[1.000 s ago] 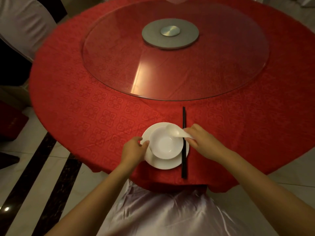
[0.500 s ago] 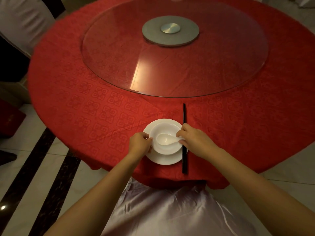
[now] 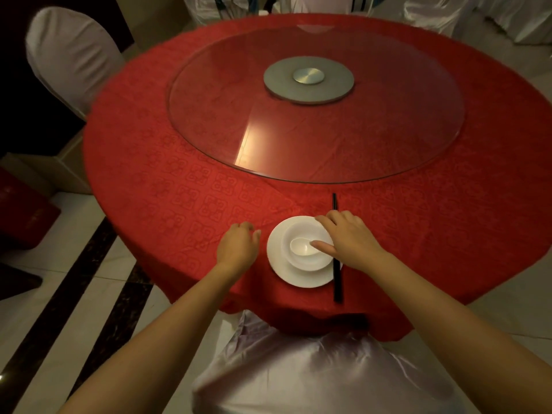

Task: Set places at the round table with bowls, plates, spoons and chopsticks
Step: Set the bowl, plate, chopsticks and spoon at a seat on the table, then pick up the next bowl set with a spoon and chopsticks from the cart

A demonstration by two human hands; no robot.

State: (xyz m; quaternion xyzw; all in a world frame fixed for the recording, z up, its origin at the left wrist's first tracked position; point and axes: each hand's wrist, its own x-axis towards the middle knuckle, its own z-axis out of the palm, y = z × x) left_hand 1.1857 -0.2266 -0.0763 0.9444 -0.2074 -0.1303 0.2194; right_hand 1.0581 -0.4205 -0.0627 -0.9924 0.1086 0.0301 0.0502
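- A round table (image 3: 179, 189) under a red patterned cloth carries one place setting at its near edge.
- A white plate (image 3: 298, 277) lies flat on the cloth, with a white bowl (image 3: 309, 262) standing upright in its middle.
- A white spoon (image 3: 299, 245) lies inside the bowl, scoop to the left and handle pointing right.
- Black chopsticks (image 3: 337, 279) lie together just right of the plate, pointing away from the person; their middle is hidden under the right hand.
- The right hand (image 3: 351, 242) is over the right side of the bowl, fingers loosely spread and gripping nothing. Its thumb lies on the spoon's handle and a fingertip reaches the bowl's far rim.
- The left hand (image 3: 239, 249) rests on the cloth just left of the plate, apart from it, fingers loosely curled and empty.
- A large glass turntable (image 3: 388, 130) with a grey metal hub (image 3: 309, 80) fills the middle of the table.
- A chair in a pale satin cover (image 3: 298, 372) stands directly below the setting; another covered chair (image 3: 68, 52) stands at the far left.
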